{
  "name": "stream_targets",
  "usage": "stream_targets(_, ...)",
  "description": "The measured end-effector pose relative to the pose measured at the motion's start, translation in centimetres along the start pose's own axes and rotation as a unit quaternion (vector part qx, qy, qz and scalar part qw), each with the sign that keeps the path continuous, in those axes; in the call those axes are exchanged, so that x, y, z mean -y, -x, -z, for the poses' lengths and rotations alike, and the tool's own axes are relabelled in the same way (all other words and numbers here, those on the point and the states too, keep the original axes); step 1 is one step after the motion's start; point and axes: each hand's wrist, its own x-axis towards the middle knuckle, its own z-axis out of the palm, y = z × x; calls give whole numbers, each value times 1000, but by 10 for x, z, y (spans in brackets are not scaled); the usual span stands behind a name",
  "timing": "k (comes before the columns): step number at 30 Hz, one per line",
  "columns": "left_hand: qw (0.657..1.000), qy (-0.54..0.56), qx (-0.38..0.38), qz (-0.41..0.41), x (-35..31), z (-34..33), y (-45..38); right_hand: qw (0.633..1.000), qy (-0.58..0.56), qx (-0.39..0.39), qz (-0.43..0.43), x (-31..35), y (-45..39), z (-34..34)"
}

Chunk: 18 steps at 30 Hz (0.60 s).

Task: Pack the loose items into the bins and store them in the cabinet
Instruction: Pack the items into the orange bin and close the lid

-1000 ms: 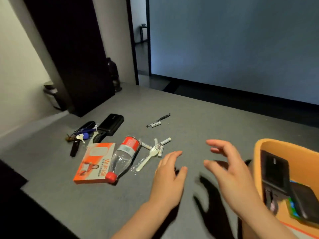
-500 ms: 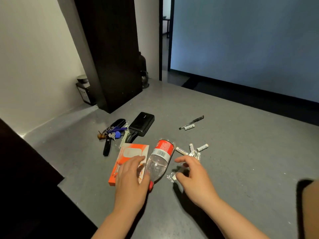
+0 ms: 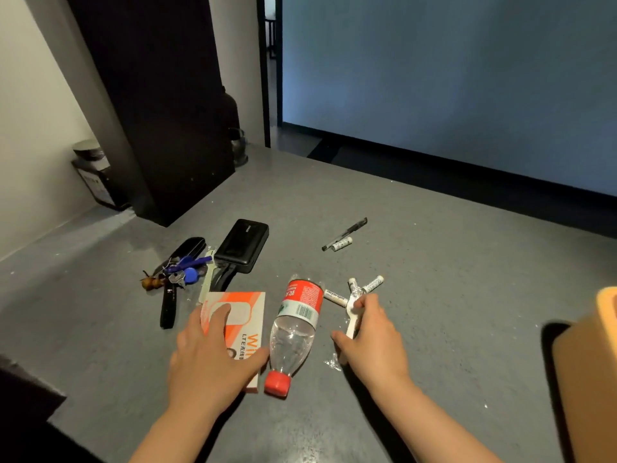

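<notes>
The left hand (image 3: pixel 208 355) lay flat on the orange box (image 3: pixel 242 324); the right hand (image 3: pixel 370 332) pinched a wrapped spoon (image 3: pixel 351 317). At twelve o'clock, bottle (image 3: pixel 297 325), batteries (image 3: pixel 367 285), pen (image 3: pixel 345 233), keys (image 3: pixel 180 272) and power bank (image 3: pixel 243 245) lay unpacked; the bin (image 3: pixel 591 355) stood at three o'clock.
</notes>
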Motion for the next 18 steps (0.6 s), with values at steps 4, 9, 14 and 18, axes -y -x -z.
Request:
stream_targets(4,1000,8,13,13,-1,4,-3,1000,-13,-3,-10,-2,3,6)
stream_targets(9,998,51,-45,-1,-20,28,4,992,-122,-27,-36,-6,14,31)
stream_targets(14,986,98,-53,-126,-91,40,29,974,-214,-65,-29,-16,42,90)
stream_targets(18,963,134,4,-236,-169,18,69,961,-242,-133,-22,-44,70,153)
